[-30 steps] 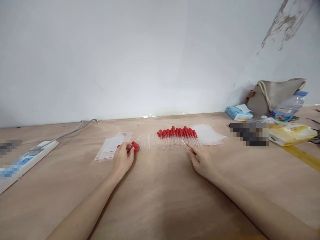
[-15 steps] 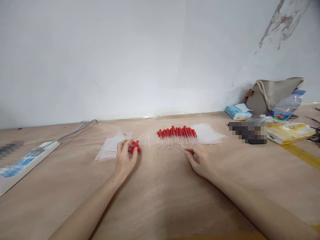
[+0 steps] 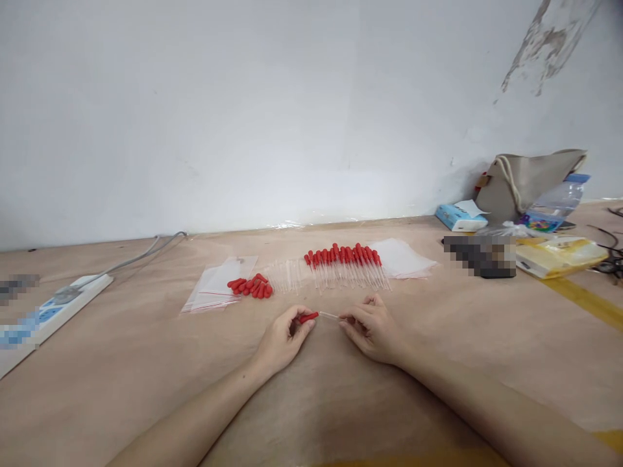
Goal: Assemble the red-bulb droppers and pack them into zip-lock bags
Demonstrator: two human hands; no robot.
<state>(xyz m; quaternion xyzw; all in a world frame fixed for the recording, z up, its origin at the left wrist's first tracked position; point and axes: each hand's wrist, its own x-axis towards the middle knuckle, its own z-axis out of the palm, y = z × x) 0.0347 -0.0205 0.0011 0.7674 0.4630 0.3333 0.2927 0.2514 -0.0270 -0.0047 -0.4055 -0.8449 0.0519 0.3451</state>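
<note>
Between thumb and fingers, my left hand (image 3: 286, 334) pinches a red rubber dropper bulb (image 3: 308, 318) that points right. My right hand (image 3: 372, 329) is closed on a thin clear dropper tube (image 3: 329, 315), its free end at the bulb's mouth. Whether the two touch I cannot tell. Beyond my left hand lies a pile of loose red bulbs (image 3: 250, 286). Bare clear tubes (image 3: 286, 277) lie in a row beside it. Further right is a row of droppers with red bulbs on their tubes (image 3: 344, 259).
Clear zip bags (image 3: 214, 285) lie left of the bulbs, and more bags (image 3: 403, 258) are right of the droppers. At the left is a power strip (image 3: 82, 298). A tissue pack (image 3: 460, 217), a grey bag (image 3: 523, 188) and a yellow packet (image 3: 559, 255) stand at the right.
My left hand has left the bulb pile with one red bulb and moved right and nearer. My right hand has brought the clear tube nearer and left, end to end with the bulb.
</note>
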